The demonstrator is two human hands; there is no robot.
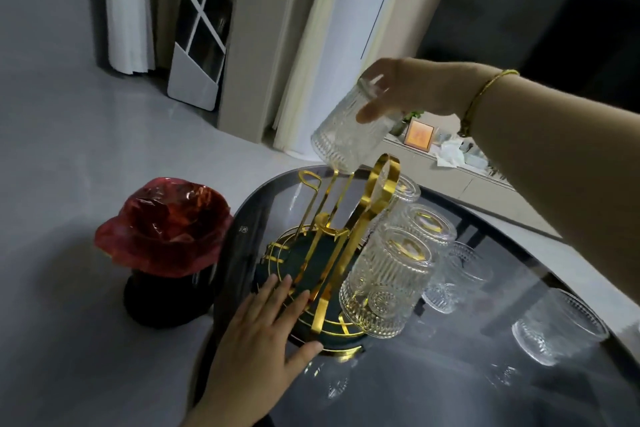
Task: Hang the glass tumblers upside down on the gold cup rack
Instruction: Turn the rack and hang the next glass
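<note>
Ribbed tumbler [349,128] inverted in right hand [412,87], rim just over a free prong of the gold cup rack [332,253]. Three already hang on the rack's right side; one upright tumbler [557,329] waits right of it. Left hand [263,333] flat, open, steadying the rack base.

Dim, soft-focus wide-angle view with bent edges, faint glints on the glass table [450,374].

Single head-worn wide-angle view looked forward and steeply down, close over the round dark glass table [485,374]; grey tiled floor [69,114] filled the left side.
</note>
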